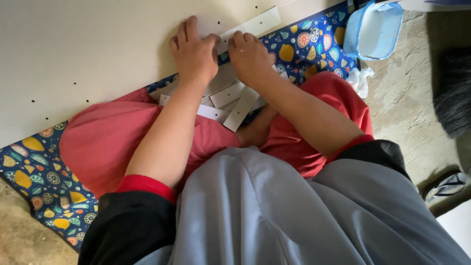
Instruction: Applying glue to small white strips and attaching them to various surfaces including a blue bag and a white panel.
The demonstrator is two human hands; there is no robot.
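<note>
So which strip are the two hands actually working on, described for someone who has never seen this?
Start at the large pale board with small holes lying over the patterned blue mat. At its lower right edge, the left hand and right hand press on a long white flat strip. Unlike the loose white strips piled on the lap, it lies flat on the board, angled toward the light blue tub.

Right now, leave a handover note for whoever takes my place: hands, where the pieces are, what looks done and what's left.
Left hand: pressed on the white strip at the edge of the big board; whether it grips is unclear.
Right hand: on the same strip, beside the left hand.
Loose strips: piled on the lap, on the patterned mat.
Blue tub: on the mat's corner, upper right.
Done: one strip lies along the board's edge.
Left: the piled strips are not placed yet.
</note>
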